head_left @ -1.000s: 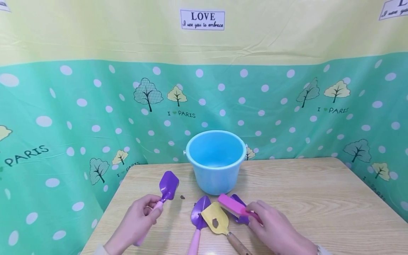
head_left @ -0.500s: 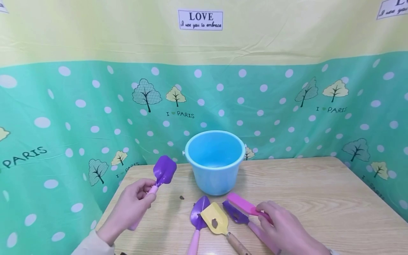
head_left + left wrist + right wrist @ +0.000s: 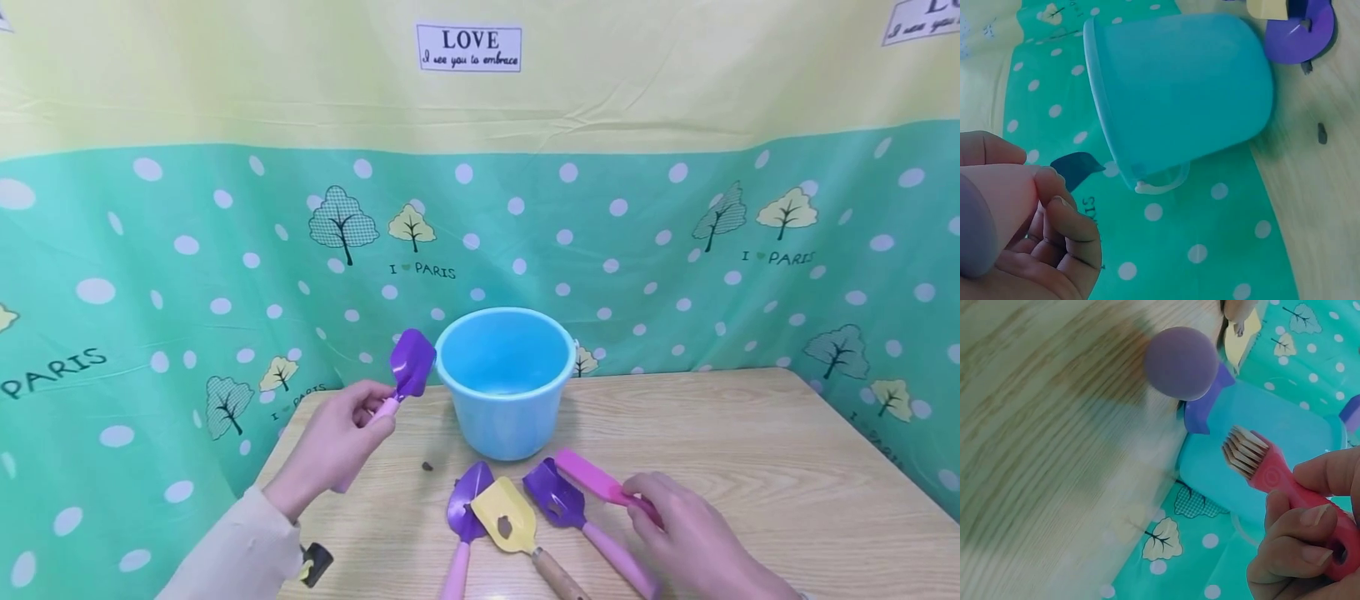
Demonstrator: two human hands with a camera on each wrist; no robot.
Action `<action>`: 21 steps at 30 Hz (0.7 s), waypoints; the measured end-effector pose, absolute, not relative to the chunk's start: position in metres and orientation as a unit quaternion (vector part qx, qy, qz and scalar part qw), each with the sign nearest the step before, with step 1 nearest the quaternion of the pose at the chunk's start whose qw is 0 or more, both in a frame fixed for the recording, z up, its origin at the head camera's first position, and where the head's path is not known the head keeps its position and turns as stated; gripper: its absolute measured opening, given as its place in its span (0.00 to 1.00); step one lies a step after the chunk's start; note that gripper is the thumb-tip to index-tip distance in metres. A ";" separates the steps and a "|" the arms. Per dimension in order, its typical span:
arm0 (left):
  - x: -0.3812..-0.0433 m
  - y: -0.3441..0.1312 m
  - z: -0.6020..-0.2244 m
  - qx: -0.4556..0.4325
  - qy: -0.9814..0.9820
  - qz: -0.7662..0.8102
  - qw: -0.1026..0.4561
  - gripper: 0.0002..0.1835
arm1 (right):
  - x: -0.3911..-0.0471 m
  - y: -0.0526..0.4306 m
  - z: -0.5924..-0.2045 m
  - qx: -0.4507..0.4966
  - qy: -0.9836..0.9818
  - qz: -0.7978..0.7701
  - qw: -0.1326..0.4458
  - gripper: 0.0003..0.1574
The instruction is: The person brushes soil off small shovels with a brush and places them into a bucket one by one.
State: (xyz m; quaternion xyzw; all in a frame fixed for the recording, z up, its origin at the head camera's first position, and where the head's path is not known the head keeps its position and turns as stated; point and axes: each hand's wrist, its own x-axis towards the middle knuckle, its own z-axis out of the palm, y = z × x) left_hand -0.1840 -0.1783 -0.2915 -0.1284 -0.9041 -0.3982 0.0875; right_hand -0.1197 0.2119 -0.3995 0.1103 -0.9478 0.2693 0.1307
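My left hand (image 3: 333, 437) grips the pink handle of a hand trowel, whose purple blade (image 3: 412, 362) is raised beside the left rim of a light blue bucket (image 3: 510, 425). Whether blade and rim touch I cannot tell. In my right hand (image 3: 686, 525) is a pink brush (image 3: 592, 477), its pale bristles (image 3: 1244, 453) showing in the right wrist view. The brush head lies beside a purple shovel (image 3: 562, 496) on the table. Left of that lie a yellow shovel (image 3: 498, 498) with a dark crumb on it and another purple trowel (image 3: 472, 487).
A small dark crumb (image 3: 427, 467) lies on the wooden table (image 3: 712, 433), left of the tools. Behind the table hangs a green and yellow curtain (image 3: 645, 308). A black object (image 3: 317, 565) shows by my left sleeve.
My left hand has lifted its trowel upward, then right toward the bucket. The right hand and brush have shifted right, uncovering more of the purple shovel beneath.
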 end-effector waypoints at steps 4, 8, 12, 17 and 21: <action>-0.193 -0.171 -0.287 -0.140 -0.909 -0.384 0.083 0.18 | -0.119 0.215 -0.400 0.105 -0.949 0.265 0.134 0.15; -0.204 -0.163 -0.283 -0.152 -0.915 -0.368 0.073 0.20 | -0.118 0.218 -0.398 0.092 -0.953 0.263 0.121 0.15; -0.213 -0.153 -0.279 -0.162 -0.919 -0.355 0.056 0.20 | -0.118 0.221 -0.396 0.082 -0.955 0.265 0.105 0.14; -0.220 -0.139 -0.272 -0.168 -0.926 -0.335 0.039 0.19 | -0.118 0.223 -0.398 0.093 -0.953 0.261 0.120 0.14; -0.225 -0.130 -0.265 -0.162 -0.934 -0.318 0.016 0.18 | -0.118 0.225 -0.399 0.097 -0.952 0.259 0.127 0.15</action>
